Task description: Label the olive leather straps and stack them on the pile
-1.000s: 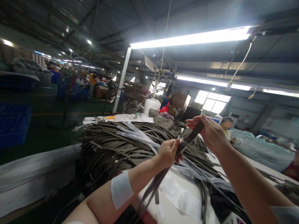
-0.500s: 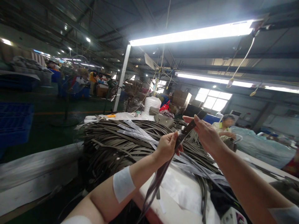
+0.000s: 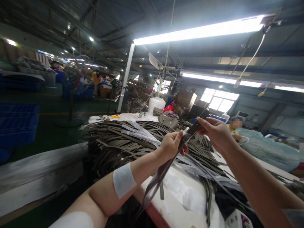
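Note:
A dark strap (image 3: 195,127) with small holes near its end slants up between my hands. My left hand (image 3: 171,144) is closed round it, at the mouth of a long clear plastic sleeve (image 3: 158,178) that hangs down toward the table edge with the lower strap inside. Higher up, my right hand (image 3: 217,131) pinches the strap between thumb and fingers. Beneath and behind my hands lies a big heap of olive-brown straps (image 3: 111,136), with several flat clear sleeves (image 3: 140,134) on top.
The white table (image 3: 175,202) carries the heap. A white foam roll (image 3: 156,106) and orange-handled cutter (image 3: 114,116) sit at the back. A co-worker (image 3: 235,126) is at right by a large plastic-wrapped pile (image 3: 268,152). Blue crates (image 3: 19,120) stand left; a lamp (image 3: 201,30) hangs overhead.
My right hand's fingers have gone from nearly straight to curled in a pinch on the strap. My left hand keeps its grip. The view has shifted slightly.

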Tool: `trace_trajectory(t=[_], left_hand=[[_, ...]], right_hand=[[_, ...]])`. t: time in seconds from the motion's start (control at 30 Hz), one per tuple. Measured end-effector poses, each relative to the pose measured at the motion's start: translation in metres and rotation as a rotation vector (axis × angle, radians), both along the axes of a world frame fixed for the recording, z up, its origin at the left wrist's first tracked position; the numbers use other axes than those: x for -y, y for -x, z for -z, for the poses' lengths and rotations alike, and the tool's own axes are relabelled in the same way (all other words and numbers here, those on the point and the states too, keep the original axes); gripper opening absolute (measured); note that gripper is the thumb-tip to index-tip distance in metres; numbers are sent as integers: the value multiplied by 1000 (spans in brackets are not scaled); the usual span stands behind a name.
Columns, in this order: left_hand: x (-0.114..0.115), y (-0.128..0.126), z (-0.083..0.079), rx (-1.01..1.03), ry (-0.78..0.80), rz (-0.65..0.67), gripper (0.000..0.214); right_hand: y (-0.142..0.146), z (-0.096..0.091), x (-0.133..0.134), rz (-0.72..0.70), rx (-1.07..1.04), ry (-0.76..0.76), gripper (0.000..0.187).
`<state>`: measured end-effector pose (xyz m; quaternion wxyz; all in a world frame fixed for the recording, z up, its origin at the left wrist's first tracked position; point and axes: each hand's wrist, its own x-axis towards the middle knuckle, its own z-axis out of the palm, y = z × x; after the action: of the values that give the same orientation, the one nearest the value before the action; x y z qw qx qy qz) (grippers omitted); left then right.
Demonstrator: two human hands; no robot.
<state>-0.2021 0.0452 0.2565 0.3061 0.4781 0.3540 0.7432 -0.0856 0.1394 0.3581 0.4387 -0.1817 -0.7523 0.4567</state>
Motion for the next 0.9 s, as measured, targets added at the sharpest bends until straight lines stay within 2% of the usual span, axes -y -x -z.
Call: trace_trajectory(t=[0.17,0.33,0.47,0.57,0.63,0.73,0.83,0.9], left_hand=[[-7,1,2,-13,-12,-12,59],[-10,6,2,4,-30,-108,57],[-9,5,2,22,-7,-139,54],[-7,2,6,61,40,-87,55],[-3,0,11,94,74,-14,54],[5,1,23,167,161,124,50],[11,7,37,263,268,180,42],[12,14,44,296,285,131,35]], right_hand=[[4,2,16,-47,72,-53,44],[1,7,24,22,97,-220,45],[1,26,13,33,258,-383,39],[4,43,7,-13,268,-391,34],[4,51,7,-48,219,-317,33],[-2,55,7,-92,95,-102,31],[-18,55,5,-191,-71,241,24],[-29,57,6,-272,-160,488,17]])
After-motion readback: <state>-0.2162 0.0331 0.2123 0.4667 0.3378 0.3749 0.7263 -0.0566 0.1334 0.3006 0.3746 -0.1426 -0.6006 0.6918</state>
